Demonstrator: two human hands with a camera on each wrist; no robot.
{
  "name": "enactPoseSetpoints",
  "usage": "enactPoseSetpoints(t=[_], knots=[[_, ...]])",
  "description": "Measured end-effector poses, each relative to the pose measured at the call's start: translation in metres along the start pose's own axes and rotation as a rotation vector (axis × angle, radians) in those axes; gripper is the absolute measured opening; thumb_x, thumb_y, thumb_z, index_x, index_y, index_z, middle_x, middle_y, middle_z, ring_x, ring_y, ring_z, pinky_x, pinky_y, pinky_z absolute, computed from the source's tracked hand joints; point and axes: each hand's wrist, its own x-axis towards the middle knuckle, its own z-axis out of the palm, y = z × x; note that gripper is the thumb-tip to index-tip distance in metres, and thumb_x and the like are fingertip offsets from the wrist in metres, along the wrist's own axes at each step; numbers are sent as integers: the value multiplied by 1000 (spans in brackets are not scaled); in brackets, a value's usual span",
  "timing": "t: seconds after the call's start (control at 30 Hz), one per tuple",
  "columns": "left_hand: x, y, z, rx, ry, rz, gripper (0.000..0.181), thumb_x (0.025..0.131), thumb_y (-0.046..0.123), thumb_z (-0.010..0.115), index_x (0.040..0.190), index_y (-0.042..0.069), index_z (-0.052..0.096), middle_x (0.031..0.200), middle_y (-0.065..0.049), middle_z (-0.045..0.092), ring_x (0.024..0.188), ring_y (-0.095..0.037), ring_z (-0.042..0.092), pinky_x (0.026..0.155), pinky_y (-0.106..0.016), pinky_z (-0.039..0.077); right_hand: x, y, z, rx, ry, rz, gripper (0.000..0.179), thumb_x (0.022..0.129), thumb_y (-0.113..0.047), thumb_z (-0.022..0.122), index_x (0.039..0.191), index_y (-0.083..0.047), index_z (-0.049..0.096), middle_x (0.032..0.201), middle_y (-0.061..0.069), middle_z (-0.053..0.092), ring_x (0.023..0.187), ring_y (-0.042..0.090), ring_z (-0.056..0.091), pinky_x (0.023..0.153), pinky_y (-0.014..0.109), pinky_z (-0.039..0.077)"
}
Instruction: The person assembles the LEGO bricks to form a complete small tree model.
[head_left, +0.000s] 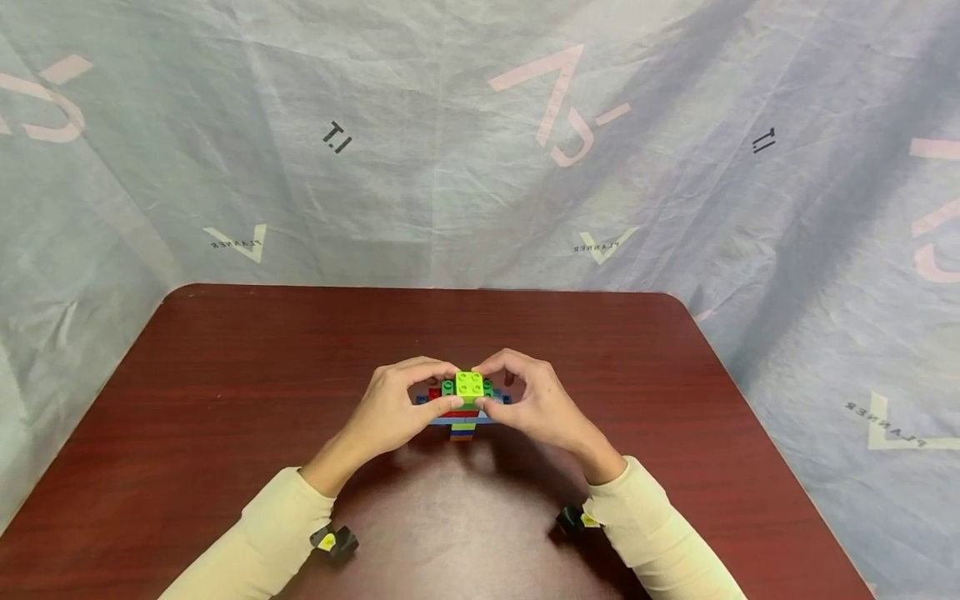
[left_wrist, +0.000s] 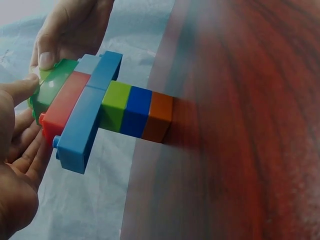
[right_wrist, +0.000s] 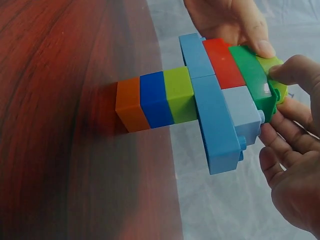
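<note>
A tower of toy building blocks stands upright on the table, its lowest brick an orange brick. Above that come a dark blue brick, a lime brick, and a wide layer of blue bricks. Over these sit a red brick beside a light blue brick, then a green brick. At the top, a lime-green brick with studs is pinched from both sides. My left hand holds its left side between thumb and fingers; my right hand grips the right.
The reddish-brown wooden table spreads out around the tower. Behind it hangs a grey printed sheet. Small black devices are strapped near both wrists, one at the left cuff and one at the right cuff.
</note>
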Motion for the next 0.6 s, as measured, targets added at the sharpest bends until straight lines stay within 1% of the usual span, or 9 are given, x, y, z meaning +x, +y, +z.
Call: enactPoseSetpoints(t=[0.13, 0.23, 0.27, 0.37, 0.47, 0.53, 0.6], knots=[[-2, -2, 3, -17, -4, -26, 33, 87, 30, 85, 117, 20, 76, 113, 8, 74, 94, -8, 67, 75, -34, 60, -5, 3, 2, 2, 13, 14, 34, 88, -13, 81, 118, -23, 70, 100, -2, 67, 77, 24, 56, 55, 28, 45], [-4, -3, 3, -21, -19, -16, 34, 87, 29, 85, 118, 20, 75, 114, 9, 73, 96, -8, 66, 78, -31, 59, -10, 6, 4, 30, 17, 32, 35, 90, -16, 81, 121, -26, 69, 98, -2, 64, 79, 24, 54, 57, 28, 44], [-5, -4, 2, -16, -22, -11, 35, 86, 29, 85, 119, 21, 74, 114, 9, 73, 97, -8, 66, 80, -31, 59, -11, 8, 5, 39, 17, 27, 36, 90, -16, 81, 123, -26, 69, 100, -2, 64, 81, 23, 54, 58, 29, 44], [-8, -4, -5, 13, -20, 20, 37, 85, 25, 87, 119, 20, 74, 114, 9, 73, 98, -9, 66, 82, -32, 59, -12, 10, 9, 30, 17, -21, 40, 90, -16, 81, 127, -23, 67, 105, -3, 66, 86, 20, 55, 64, 33, 48], [-11, -6, -10, 42, -12, 27, 38, 83, 23, 88, 119, 20, 74, 113, 9, 73, 98, -8, 66, 84, -34, 59, -11, 13, 12, -17, 32, -82, 44, 89, -13, 81, 131, -19, 66, 111, -4, 68, 90, 15, 57, 72, 36, 52], [-12, -7, -12, 49, -14, 23, 39, 83, 23, 88, 119, 20, 74, 114, 9, 73, 98, -8, 66, 86, -36, 60, -11, 14, 12, -42, 52, -96, 46, 89, -12, 81, 132, -18, 66, 114, -3, 69, 91, 13, 58, 75, 35, 54], [-13, -8, -13, 56, -19, 17, 40, 83, 22, 88, 120, 20, 73, 114, 9, 73, 99, -8, 68, 87, -37, 60, -13, 16, 13, -36, 72, -87, 46, 89, -11, 81, 131, -17, 66, 114, -2, 69, 92, 13, 59, 78, 36, 54]])
